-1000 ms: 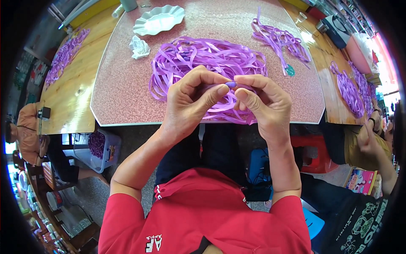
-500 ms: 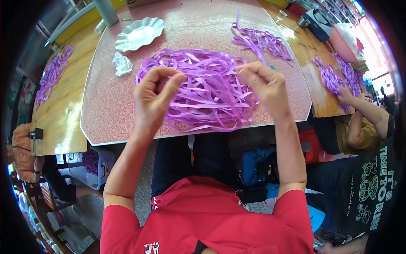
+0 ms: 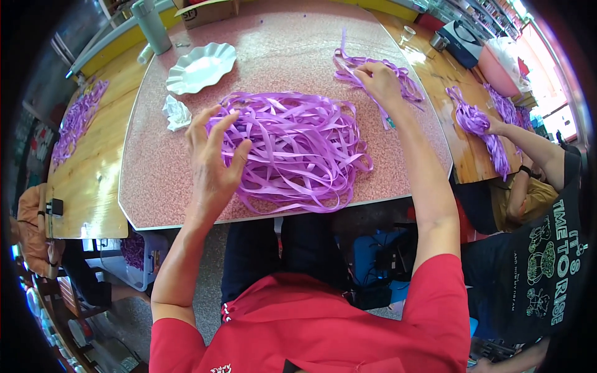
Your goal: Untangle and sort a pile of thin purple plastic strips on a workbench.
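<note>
A large loose heap of shiny purple ribbon (image 3: 298,152) lies on the pink speckled table in front of me. At its left edge my left hand (image 3: 217,149) is open, fingers spread, with the fingertips over the outer loops. A smaller tangle of purple ribbon (image 3: 407,87) lies farther off to the right. Over its left side my right hand (image 3: 380,86) is closed in a pinch on the ribbon; the fingertips partly hide the strand. One ribbon end stands out beyond that hand.
Left of the heap are a white wavy-edged dish (image 3: 202,68) and a crumpled white tissue (image 3: 177,114). A grey-green bottle (image 3: 151,28) and a cardboard box (image 3: 208,12) stand at the back. At right, another person's hand (image 3: 494,124) holds purple ribbon on a wooden table.
My right hand has moved away from the heap, up to the smaller tangle. My left hand has gone from a pinch to spread fingers and moved slightly left and down.
</note>
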`<state>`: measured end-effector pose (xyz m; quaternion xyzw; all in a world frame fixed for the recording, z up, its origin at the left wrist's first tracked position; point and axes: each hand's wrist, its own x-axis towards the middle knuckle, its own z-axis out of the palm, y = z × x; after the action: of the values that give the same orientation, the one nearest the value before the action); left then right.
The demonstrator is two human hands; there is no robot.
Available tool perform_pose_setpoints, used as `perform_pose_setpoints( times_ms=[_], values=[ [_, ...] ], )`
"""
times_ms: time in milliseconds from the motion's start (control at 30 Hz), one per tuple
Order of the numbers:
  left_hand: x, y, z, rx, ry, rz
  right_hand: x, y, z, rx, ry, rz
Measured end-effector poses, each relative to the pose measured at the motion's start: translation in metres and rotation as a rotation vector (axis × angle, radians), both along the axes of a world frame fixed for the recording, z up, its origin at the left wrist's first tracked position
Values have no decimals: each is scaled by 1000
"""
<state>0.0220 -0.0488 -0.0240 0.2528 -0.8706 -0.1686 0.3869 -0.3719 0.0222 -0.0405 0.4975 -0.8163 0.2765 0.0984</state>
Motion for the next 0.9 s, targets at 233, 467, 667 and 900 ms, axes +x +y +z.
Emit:
perform_pose_setpoints(
  times_ms=[233,467,667,900],
  values=[
    [-1,15,2,8,4,-55,-43,-27,10,-24,-422,-129],
    [-13,21,17,72,85,-132,-45,36,138,-808,-1190,304],
    [-47,47,29,761,392,-692,92,85,142,-967,-1524,678],
    [-65,81,41,1283,345,-947,187,108,77,-782,-1568,658]
  ],
)
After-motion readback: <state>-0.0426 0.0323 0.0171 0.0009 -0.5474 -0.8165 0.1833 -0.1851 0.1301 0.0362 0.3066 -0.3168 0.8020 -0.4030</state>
